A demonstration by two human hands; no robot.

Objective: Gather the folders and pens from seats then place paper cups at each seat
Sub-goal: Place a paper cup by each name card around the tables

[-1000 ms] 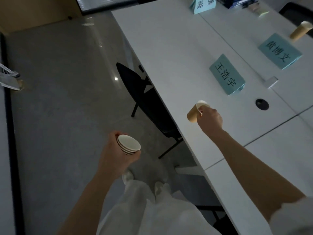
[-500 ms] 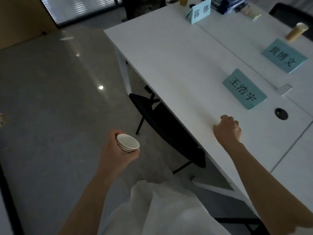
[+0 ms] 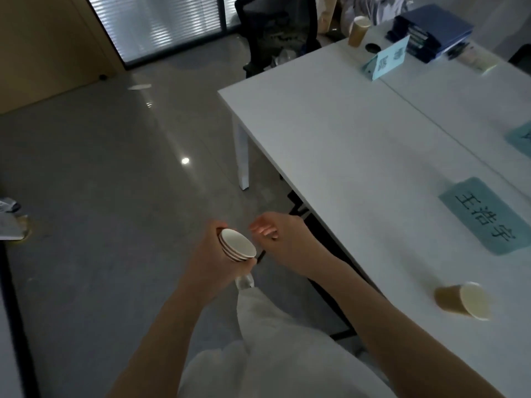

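Note:
My left hand grips a short stack of paper cups, rims facing up, held over the floor beside the white table. My right hand hovers just right of the stack with its fingers spread and nothing in it. A single brown paper cup stands on the table near its front edge, below the teal name card. Another paper cup stands at the table's far end. A pile of blue folders lies at the far right.
A second teal name card stands near the far end, and part of a third shows at the right edge. A black chair is tucked under the table beside me; an office chair stands beyond the table's end.
My right hand set the single cup down on the table by the name card, let go and drew back to the stack in my left hand. My view has moved forward along the table.

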